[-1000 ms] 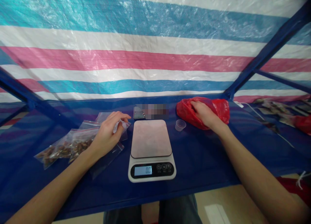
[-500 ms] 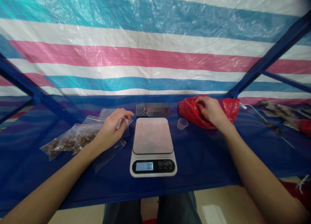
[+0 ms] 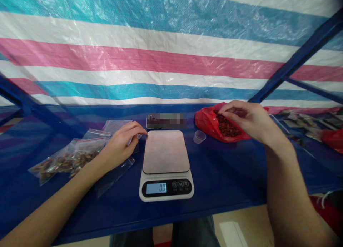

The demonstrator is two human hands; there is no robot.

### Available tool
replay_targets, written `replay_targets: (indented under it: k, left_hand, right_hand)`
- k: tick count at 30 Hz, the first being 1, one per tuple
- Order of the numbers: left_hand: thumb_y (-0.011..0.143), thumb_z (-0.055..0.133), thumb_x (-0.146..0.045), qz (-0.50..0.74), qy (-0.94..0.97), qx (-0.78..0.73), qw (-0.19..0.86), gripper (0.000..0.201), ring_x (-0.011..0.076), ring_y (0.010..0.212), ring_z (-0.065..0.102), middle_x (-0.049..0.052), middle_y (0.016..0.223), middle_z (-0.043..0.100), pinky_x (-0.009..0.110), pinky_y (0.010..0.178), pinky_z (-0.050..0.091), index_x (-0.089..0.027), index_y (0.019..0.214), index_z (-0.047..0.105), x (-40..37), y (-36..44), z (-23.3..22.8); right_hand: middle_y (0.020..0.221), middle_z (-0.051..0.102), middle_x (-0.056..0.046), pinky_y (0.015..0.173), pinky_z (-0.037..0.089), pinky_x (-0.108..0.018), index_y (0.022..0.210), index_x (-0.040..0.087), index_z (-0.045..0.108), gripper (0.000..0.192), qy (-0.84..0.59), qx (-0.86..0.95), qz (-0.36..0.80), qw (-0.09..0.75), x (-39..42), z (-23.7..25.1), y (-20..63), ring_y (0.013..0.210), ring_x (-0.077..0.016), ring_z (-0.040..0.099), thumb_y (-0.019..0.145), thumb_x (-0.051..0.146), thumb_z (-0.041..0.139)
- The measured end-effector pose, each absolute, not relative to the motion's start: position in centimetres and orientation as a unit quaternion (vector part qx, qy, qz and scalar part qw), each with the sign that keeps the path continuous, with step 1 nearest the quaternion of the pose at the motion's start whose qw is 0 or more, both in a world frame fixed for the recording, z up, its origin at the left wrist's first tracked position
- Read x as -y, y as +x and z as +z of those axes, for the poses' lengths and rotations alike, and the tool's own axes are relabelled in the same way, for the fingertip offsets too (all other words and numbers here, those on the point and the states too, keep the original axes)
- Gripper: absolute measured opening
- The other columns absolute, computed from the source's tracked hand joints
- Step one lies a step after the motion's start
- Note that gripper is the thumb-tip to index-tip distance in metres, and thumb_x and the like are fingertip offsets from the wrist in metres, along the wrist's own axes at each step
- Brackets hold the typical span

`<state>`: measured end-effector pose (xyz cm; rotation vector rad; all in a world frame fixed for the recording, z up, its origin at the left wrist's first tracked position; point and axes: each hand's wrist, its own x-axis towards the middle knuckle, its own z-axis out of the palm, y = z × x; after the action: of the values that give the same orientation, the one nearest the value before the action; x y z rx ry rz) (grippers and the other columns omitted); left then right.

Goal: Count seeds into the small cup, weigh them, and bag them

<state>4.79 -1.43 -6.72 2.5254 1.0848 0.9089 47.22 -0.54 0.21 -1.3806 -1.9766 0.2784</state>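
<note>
The mouth of the red bag (image 3: 205, 120) now gapes wider than a second ago, so the reddish-brown pieces (image 3: 227, 128) inside lie in plain sight, within easy reach of the right hand (image 3: 248, 119). That hand has lifted back to the bag's opening, fingertips and thumb drawn close; whether its grip holds anything cannot be told. The left hand (image 3: 122, 143) stays curled over the clear plastic bags (image 3: 114, 125), its grip unclear too. Between the hands on the table (image 3: 214, 182), the scale (image 3: 166, 152) reads 0.0, beside a small cup (image 3: 199, 137).
</note>
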Motion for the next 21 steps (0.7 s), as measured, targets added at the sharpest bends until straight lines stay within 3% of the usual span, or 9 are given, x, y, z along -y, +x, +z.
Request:
replay_targets:
  k: [4, 10, 15, 21]
  left_hand:
    - [0.099, 0.042, -0.006, 0.300, 0.873, -0.364, 0.121, 0.033, 0.0203, 0.101, 0.066, 0.005, 0.105, 0.069, 0.036, 0.094, 0.051, -0.021, 0.109, 0.070, 1.3, 4.8, -7.0]
    - [0.099, 0.045, -0.008, 0.362, 0.857, -0.356, 0.089, 0.031, 0.0195, 0.092, 0.068, 0.004, 0.094, 0.073, 0.035, 0.086, 0.052, -0.021, 0.095, 0.073, 2.0, 5.0, -6.0]
    - [0.099, 0.049, -0.006, 0.443, 0.827, -0.344, 0.046, 0.033, 0.0170, 0.077, 0.066, 0.000, 0.081, 0.073, 0.035, 0.077, 0.050, -0.021, 0.079, 0.070, 2.4, 4.9, -5.1]
    - [0.099, 0.050, -0.007, 0.444, 0.822, -0.355, 0.049, 0.035, 0.0152, 0.069, 0.063, -0.002, 0.071, 0.070, 0.033, 0.071, 0.049, -0.022, 0.071, 0.066, 2.2, 4.8, -5.3]
  right_hand:
    - [0.095, 0.078, -0.008, 0.076, 0.058, -0.035, 0.092, 0.024, 0.076, 0.028, -0.444, 0.822, 0.204, 0.292, 1.5, 0.4, 45.3, 0.084, -0.0243, 0.072, 0.100, 0.050, 0.066]
    - [0.099, 0.078, -0.007, 0.081, 0.057, -0.030, 0.098, 0.022, 0.079, 0.020, -0.376, 0.867, 0.257, 0.204, 1.5, -0.4, 43.4, 0.089, -0.0199, 0.073, 0.104, 0.031, 0.063]
    - [0.100, 0.078, -0.007, 0.082, 0.057, -0.030, 0.105, 0.023, 0.084, 0.021, -0.376, 0.874, 0.241, 0.190, 1.2, -0.9, 43.3, 0.090, -0.0198, 0.074, 0.104, 0.028, 0.063]
    - [0.102, 0.081, -0.007, 0.082, 0.058, -0.030, 0.115, 0.022, 0.082, 0.021, -0.385, 0.873, 0.212, 0.211, 0.9, -1.2, 43.1, 0.090, -0.0203, 0.076, 0.103, 0.026, 0.065]
